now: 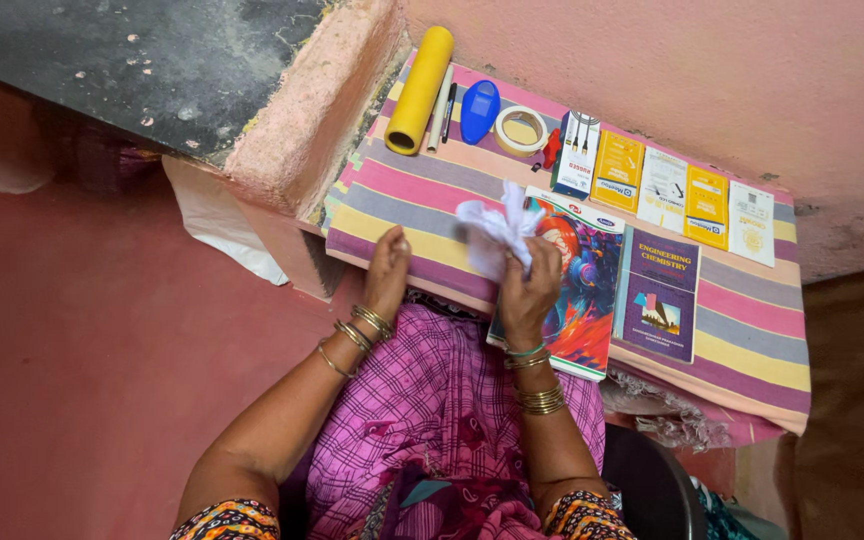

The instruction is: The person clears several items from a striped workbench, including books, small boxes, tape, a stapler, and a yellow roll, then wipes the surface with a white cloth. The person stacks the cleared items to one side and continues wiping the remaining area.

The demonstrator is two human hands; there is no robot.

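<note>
My right hand (529, 290) grips a crumpled white cloth (495, 228) and holds it up over the left edge of a colourful book (577, 290). Empty and loosely curled, my left hand (388, 272) hovers at the near edge of the striped tablecloth (432, 190). Both wrists wear gold bangles. A purple book (660, 292) lies to the right of the colourful one.
Along the back of the table lie a yellow roll (419, 90), a pen (448, 108), a blue oval object (479, 110), a tape roll (521, 130) and several small packets (662, 185). A pink wall runs behind. A dark ledge (152, 60) is at the left.
</note>
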